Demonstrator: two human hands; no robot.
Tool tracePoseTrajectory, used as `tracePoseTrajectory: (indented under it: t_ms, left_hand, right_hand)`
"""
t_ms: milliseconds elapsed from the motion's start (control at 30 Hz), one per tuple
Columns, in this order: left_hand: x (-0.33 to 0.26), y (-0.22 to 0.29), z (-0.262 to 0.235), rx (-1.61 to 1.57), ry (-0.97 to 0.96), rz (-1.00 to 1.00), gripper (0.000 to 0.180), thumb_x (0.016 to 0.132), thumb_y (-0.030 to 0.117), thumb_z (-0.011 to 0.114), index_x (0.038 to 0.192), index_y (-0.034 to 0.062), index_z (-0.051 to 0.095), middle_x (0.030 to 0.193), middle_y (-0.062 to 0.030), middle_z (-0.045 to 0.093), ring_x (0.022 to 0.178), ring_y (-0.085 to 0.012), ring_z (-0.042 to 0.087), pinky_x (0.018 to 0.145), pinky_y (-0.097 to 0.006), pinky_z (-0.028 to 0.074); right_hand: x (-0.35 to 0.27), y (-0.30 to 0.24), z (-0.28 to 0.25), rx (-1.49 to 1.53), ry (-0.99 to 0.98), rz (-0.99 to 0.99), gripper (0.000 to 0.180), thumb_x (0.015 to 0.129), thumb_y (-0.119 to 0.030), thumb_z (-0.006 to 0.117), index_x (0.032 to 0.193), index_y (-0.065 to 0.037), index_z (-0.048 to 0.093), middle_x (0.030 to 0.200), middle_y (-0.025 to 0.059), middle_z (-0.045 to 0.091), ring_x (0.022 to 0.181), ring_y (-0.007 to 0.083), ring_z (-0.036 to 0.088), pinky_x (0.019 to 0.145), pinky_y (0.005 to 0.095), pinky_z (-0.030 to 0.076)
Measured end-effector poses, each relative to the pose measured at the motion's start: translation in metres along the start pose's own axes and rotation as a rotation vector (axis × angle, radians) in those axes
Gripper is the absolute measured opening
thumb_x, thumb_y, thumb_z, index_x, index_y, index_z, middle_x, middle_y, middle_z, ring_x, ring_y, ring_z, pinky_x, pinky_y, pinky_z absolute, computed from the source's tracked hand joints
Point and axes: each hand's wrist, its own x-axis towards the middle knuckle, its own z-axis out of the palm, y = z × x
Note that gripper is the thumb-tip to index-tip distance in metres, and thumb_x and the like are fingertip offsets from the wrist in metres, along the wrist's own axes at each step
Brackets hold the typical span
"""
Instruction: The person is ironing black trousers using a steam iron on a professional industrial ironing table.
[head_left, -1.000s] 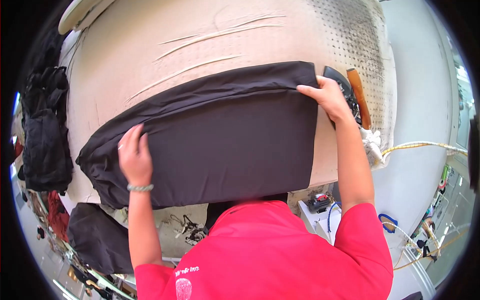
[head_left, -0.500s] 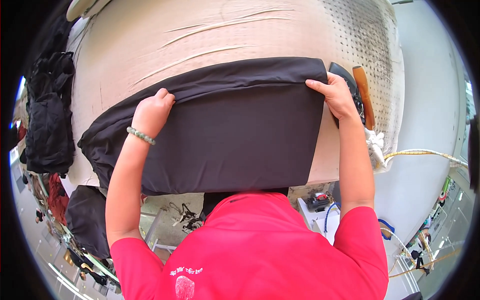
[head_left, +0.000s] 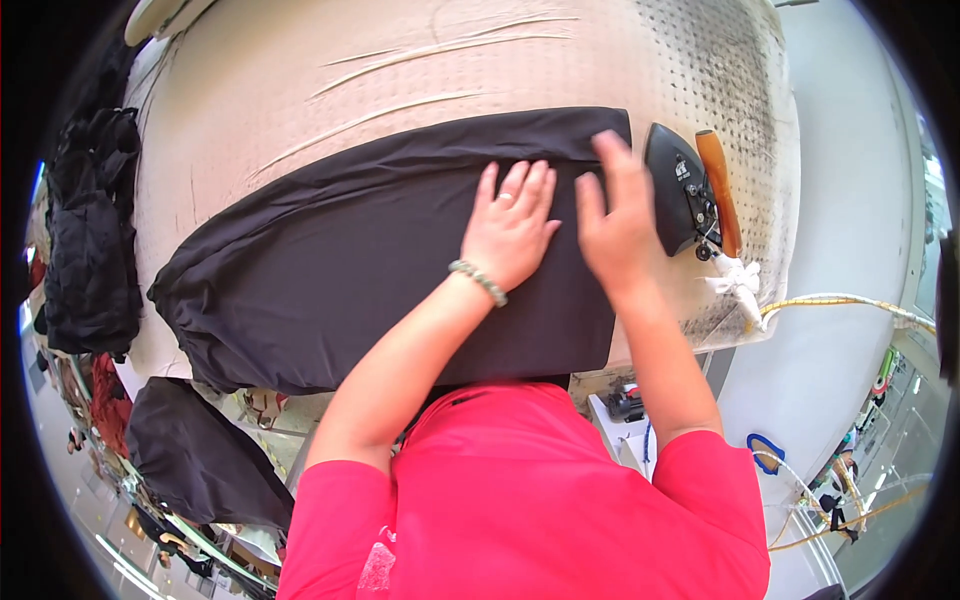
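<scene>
1 black garment (head_left: 350, 260) flat across padded beige table (head_left: 400, 70) | left hand (head_left: 508, 228) fingers spread, palm pressed on it | right hand (head_left: 615, 225) open, flat beside left | 1 iron (head_left: 685, 190) just right | 2 dark cloth piles (head_left: 85, 240) left

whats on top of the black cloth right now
Both hands lie flat on the black cloth: the left hand and the right hand, side by side near its right end. The cloth beneath the palms is covered.
</scene>
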Motion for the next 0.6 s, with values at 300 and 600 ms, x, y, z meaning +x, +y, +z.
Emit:
tracePoseTrajectory:
  t_ms: [300, 600]
  left_hand:
    - [-0.092, -0.109, -0.077, 0.357, 0.008, -0.322, 0.06, 0.088, 0.038, 0.07, 0.138, 0.0062, 0.056, 0.137, -0.0117, 0.052, 0.128, -0.0302, 0.049, 0.108, -0.052, 0.039]
    - [-0.28, -0.371, -0.241, 0.865, 0.26, -0.623, 0.059, 0.091, 0.042, 0.07, 0.128, -0.0031, 0.06, 0.125, -0.0232, 0.061, 0.118, -0.0401, 0.057, 0.107, -0.048, 0.042]
  right_hand:
    - [-0.033, 0.013, 0.026, -0.285, -0.189, 0.048, 0.052, 0.094, -0.037, 0.067, 0.132, -0.004, 0.058, 0.139, 0.0156, 0.053, 0.135, 0.0371, 0.044, 0.114, 0.0462, 0.036]
    - [-0.049, -0.016, 0.055, -0.546, -0.249, 0.116, 0.071, 0.099, -0.047, 0.057, 0.151, -0.003, 0.038, 0.157, 0.0181, 0.036, 0.148, 0.0368, 0.03, 0.121, 0.0507, 0.025]
